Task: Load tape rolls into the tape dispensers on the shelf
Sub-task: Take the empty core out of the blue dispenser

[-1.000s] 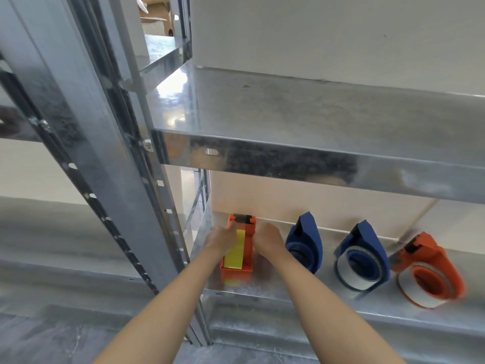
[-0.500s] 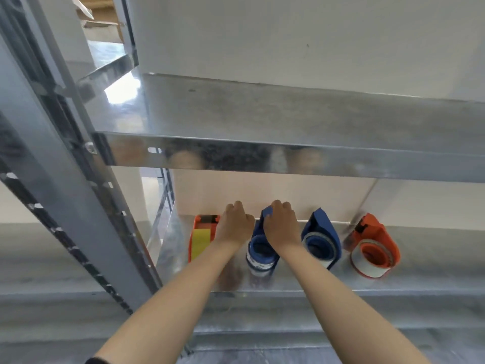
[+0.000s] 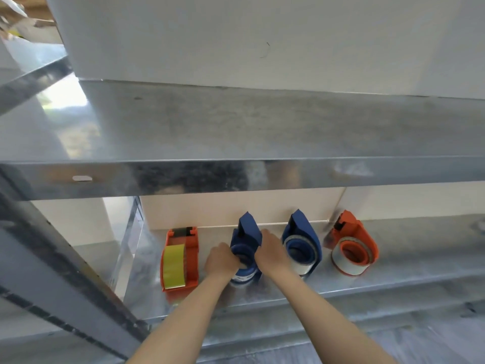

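A white wall (image 3: 262,35) is seen behind a galvanised metal rack. The upper shelf (image 3: 236,127) is spread across the whole width, well above the held blue dispenser (image 3: 248,231). A slanting upright post (image 3: 65,285) is seen far to the left of that dispenser. The lower shelf (image 3: 406,271) lies directly beneath it, and all four dispensers are stood on this shelf in one row near the back edge.

Just to the left of the held blue dispenser, the left orange dispenser (image 3: 191,258) is laid flat, and a yellow tape strip (image 3: 173,266) is shown along its top. Just to the right of the held blue dispenser, a second blue dispenser (image 3: 305,232) is stood upright, and a white roll (image 3: 301,270) is seated in it. Further right of the held blue dispenser, a right orange dispenser (image 3: 362,239) is tilted, and a white-edged roll (image 3: 346,270) is carried in it.

The held blue dispenser is flanked by both hands. Its right side is gripped by the right hand (image 3: 271,252), whose fingers are wrapped round the body. The left hand (image 3: 221,260) is placed at its left side, with fingers curled round the blue-and-white roll (image 3: 242,277) seated at its lower front.
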